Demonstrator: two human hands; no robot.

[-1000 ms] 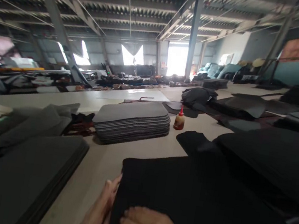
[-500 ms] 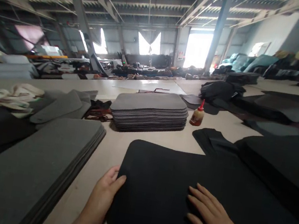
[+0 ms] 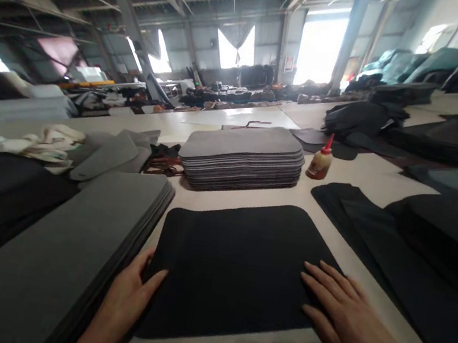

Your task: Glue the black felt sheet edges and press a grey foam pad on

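Left of the black panel [image 3: 231,269], our long grey stack [image 3: 59,238] lies close by. At the panel's left edge, our left hand [image 3: 128,294] pinches it between thumb and fingers. Beyond the panel sits a shorter grey stack [image 3: 242,159], then a red-tipped bottle [image 3: 320,161]. Our right hand [image 3: 333,307] spreads flat over the panel's right edge.

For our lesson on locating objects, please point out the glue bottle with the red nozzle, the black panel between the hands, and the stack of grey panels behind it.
Glue bottle [image 3: 319,165]: head view, its body.
Black panel [image 3: 231,269]: head view, mid-surface.
Stack of grey panels [image 3: 244,144]: head view, top panel.
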